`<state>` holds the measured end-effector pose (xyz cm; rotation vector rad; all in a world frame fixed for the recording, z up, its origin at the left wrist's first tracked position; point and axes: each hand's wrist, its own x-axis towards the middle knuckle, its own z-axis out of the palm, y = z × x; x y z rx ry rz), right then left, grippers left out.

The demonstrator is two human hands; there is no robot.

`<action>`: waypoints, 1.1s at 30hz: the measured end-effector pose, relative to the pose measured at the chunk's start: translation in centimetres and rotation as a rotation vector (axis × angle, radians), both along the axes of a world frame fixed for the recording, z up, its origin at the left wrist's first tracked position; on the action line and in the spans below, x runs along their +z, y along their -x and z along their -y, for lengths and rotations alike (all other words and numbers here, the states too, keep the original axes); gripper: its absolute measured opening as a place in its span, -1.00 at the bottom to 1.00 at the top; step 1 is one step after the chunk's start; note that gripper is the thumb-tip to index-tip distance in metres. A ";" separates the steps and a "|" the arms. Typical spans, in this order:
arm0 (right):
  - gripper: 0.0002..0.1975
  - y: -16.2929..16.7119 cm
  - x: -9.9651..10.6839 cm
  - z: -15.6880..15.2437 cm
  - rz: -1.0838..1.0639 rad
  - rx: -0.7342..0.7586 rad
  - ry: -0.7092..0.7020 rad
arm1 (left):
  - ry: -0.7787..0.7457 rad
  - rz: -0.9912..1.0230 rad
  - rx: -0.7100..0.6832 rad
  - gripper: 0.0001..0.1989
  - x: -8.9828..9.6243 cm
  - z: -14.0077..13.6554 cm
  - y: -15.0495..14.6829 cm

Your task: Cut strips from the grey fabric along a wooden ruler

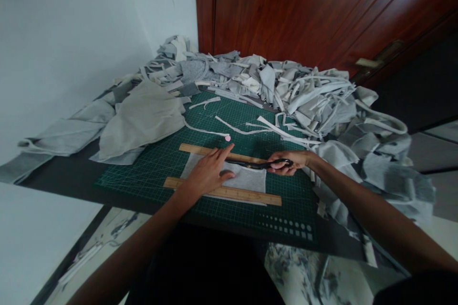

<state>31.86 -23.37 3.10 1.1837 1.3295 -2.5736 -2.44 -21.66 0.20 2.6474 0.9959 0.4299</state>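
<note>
My right hand is closed around the handles of black scissors, whose blades point left along the far ruler. My left hand lies flat with its fingers spread over a piece of light grey fabric. One wooden ruler lies along the fabric's far edge, partly behind my left hand and the scissors. A second wooden ruler crosses the fabric near its front edge, below my left palm. The blade tips are hidden near my left fingers. All of this rests on a green cutting mat.
Scrap fabric is heaped along the table's back and right side. Larger grey cloth lies at the left. Thin offcut strips and a small pink round thing lie on the mat. A wooden door stands behind.
</note>
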 end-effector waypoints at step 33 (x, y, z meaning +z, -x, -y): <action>-0.56 2.3 0.3 0.2 0.012 -0.012 -0.046 | -0.202 -0.032 -0.138 -0.55 0.1 1.1 -0.4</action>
